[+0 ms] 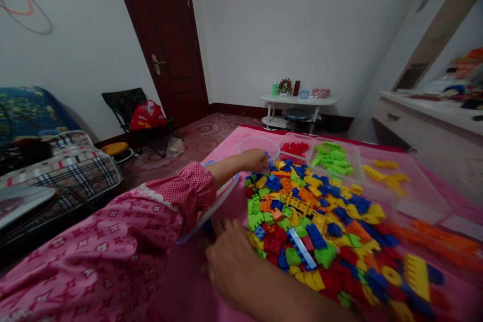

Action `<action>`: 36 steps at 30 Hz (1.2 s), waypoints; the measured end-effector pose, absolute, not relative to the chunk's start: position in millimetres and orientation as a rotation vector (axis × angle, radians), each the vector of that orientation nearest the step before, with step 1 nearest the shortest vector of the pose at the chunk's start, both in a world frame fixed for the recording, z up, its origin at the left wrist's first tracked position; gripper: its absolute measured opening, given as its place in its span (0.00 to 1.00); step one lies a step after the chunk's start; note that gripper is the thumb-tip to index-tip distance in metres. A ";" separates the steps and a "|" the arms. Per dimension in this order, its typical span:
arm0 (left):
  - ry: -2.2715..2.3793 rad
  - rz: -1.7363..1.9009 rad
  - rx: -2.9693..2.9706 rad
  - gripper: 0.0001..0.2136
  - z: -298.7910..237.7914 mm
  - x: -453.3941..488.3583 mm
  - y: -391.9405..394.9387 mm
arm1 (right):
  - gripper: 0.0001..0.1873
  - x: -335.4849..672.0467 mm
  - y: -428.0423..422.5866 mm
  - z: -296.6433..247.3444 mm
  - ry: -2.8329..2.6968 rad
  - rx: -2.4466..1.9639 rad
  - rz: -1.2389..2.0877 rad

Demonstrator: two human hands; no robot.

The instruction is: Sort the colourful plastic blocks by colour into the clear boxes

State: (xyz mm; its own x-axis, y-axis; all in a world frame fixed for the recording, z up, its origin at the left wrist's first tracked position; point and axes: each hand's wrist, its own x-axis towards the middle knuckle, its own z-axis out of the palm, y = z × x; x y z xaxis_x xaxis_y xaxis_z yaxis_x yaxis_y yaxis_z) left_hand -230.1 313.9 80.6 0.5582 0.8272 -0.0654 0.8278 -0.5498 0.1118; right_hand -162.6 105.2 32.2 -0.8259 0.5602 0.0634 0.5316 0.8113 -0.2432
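Note:
My left hand, in a pink patterned sleeve, reaches over the round clear container at the far side of the table. Its fingers are curled closed, and a small blue brick shows at the fingertips. My right hand is low at the left edge of a large pile of mixed toy building bricks, slightly blurred, fingers apart over the pink cloth. A dark blue piece lies beside those fingers, partly hidden. Under my left forearm is a clear tray or lid with a blue rim.
Clear containers along the far side hold red bricks, green bricks and yellow bricks. Orange bricks are at the right, blurred. A pink cloth covers the table. Beyond stand a white side table and a folding chair.

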 end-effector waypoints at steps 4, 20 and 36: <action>1.444 -0.017 2.654 0.10 84.6 -229.3 309.4 | 0.17 -172.6 107.7 33.1 -2.886 -0.966 0.303; 1.718 0.211 2.471 0.13 118.9 -173.0 244.3 | 0.08 -6.8 197.7 96.5 -2.213 -1.596 0.192; 1.664 0.111 2.445 0.13 101.0 -182.3 264.8 | 0.07 -26.1 181.0 81.2 -2.282 -1.332 0.326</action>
